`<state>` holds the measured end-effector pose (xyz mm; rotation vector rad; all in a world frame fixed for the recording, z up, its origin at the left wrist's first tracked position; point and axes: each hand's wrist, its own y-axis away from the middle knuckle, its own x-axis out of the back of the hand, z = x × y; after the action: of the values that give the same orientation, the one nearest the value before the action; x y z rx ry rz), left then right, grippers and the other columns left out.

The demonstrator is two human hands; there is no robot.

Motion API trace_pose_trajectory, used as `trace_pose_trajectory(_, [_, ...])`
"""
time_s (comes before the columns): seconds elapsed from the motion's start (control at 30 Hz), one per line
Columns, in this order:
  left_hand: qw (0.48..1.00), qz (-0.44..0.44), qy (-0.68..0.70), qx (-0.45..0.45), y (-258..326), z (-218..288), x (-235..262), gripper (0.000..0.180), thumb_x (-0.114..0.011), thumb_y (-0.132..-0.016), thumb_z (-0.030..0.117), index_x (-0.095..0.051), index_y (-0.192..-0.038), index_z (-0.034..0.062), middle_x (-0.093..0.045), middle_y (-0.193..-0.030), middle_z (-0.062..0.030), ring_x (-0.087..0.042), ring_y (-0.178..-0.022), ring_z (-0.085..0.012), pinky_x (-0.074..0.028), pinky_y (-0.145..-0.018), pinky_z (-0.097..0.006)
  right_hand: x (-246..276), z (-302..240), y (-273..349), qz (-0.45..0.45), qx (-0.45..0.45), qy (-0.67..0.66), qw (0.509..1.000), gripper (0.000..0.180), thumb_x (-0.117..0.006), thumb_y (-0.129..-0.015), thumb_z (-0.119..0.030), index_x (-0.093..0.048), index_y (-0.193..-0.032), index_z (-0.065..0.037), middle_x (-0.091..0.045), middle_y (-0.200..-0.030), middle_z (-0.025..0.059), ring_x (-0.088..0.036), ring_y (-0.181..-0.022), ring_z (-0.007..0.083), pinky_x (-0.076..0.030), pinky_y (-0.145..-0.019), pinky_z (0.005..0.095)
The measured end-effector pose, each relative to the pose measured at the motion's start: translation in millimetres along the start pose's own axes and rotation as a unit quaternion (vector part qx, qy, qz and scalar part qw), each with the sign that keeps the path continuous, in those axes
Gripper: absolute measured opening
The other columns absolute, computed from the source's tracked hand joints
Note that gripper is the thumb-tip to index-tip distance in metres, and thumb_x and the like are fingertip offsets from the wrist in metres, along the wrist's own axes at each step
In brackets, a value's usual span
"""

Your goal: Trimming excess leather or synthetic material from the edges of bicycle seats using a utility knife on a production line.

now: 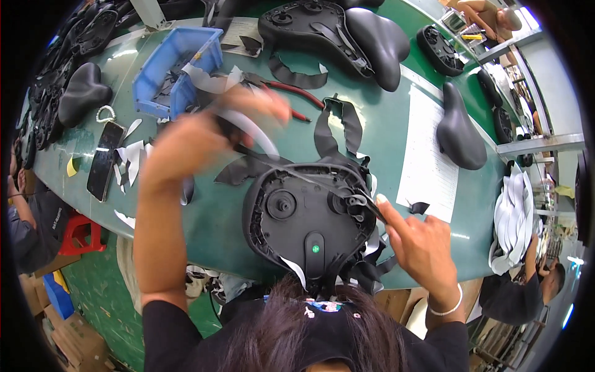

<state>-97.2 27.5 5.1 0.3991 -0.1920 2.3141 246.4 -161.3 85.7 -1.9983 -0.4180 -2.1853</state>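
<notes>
Here, dark saddle (85, 94): pad up on the tabletop (214, 217), far to the upper left of the upturned saddle (288, 226).
Phone (105, 161): left of the upturned saddle, white scraps (131, 158) just beside it.
Blue bin (145, 99): up and left of the upturned saddle, dark pieces inside.
Your left hand (198, 133): raised at the upper left of the upturned saddle, blurred; its fingers curl in beside something dark, and you cannot tell how far they close or whether they grip it.
Red-handled pliers (297, 90): lying beyond the upturned saddle's broad end.
Upturned saddle: between your hands, underside up, narrow end toward your body; a black strip (297, 174) crosses it from near your left hand toward its right rim.
Your right hand (421, 245): at the upturned saddle's right rim, one fingertip against the black material, the other fingers bent; you cannot tell whether they pinch it.
Printed sheet (427, 155): right of the upturned saddle, a black scrap (419, 208) near its lower edge.
Black saddle (462, 133): right of the upturned saddle, past the sheet.
Pale stack (514, 214): far right of the upturned saddle, pieces overlapping.
</notes>
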Motion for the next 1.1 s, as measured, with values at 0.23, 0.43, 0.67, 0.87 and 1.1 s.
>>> trace_pose_trajectory(0.23, [0.963, -0.222, 0.047, -0.148, -93, 63, -116, 0.027, -0.063, -0.088, 0.028, -0.053, -0.081, 0.0039, -0.052, -0.077, -0.0038, -0.049, -0.071, -0.0142, -0.044, -0.071, -0.029, -15, 32, -8, -0.027, 0.02, -0.108, 0.994, 0.043, -0.06, -0.081, -0.016, -0.056, -0.124, -0.013, -0.06, -0.066, 0.0066, -0.051, -0.051, 0.0278, -0.039, -0.054, 0.0368])
trace_pose_trajectory(0.43, [0.869, 0.268, 0.392, -0.135, -108, 93, -105, 0.024, -0.051, -0.095, 0.026, -0.052, -0.082, 0.0054, -0.05, -0.07, -0.0009, -0.045, -0.057, -0.0095, -0.038, -0.056, -0.024, -41, 4, 43, 0.004, -0.072, -0.165, 0.984, 0.054, -0.062, -0.083, -0.015, -0.045, -0.134, -0.011, -0.055, -0.058, 0.0079, -0.052, -0.047, 0.0281, -0.04, -0.047, 0.0375])
trace_pose_trajectory(0.67, [0.891, 0.391, -0.15, -0.174, -83, 82, -68, 0.025, -0.055, -0.085, 0.014, -0.059, -0.106, 0.0009, -0.061, -0.094, -0.0088, -0.058, -0.093, -0.0186, -0.044, -0.09, -0.033, -33, -30, 58, -0.013, -0.325, -0.577, 0.749, 0.051, -0.061, -0.087, -0.012, -0.043, -0.133, -0.004, -0.067, -0.078, 0.012, -0.062, -0.056, 0.0214, -0.049, -0.056, 0.0348])
trace_pose_trajectory(0.87, [0.973, -0.103, -0.163, 0.13, -60, 19, -89, 0.047, -0.065, -0.081, 0.049, -0.068, -0.091, 0.0031, -0.066, -0.084, -0.0168, -0.064, -0.083, -0.0297, -0.048, -0.076, -0.038, -68, 8, 20, 0.222, -0.304, -0.58, 0.722, 0.032, -0.064, -0.084, -0.009, -0.05, -0.112, -0.002, -0.053, -0.079, 0.0007, -0.049, -0.056, 0.006, -0.042, -0.051, 0.0204])
trace_pose_trajectory(1.1, [0.917, 0.318, 0.237, 0.036, -133, 31, -27, 0.033, -0.058, -0.092, 0.033, -0.063, -0.091, 0.0008, -0.064, -0.085, -0.0029, -0.057, -0.074, -0.0108, -0.047, -0.066, -0.026, -47, 84, -43, 0.377, -0.273, -0.516, 0.719, 0.031, -0.064, -0.085, -0.012, -0.052, -0.112, -0.002, -0.054, -0.077, 0.0013, -0.049, -0.057, 0.0056, -0.041, -0.052, 0.0199])
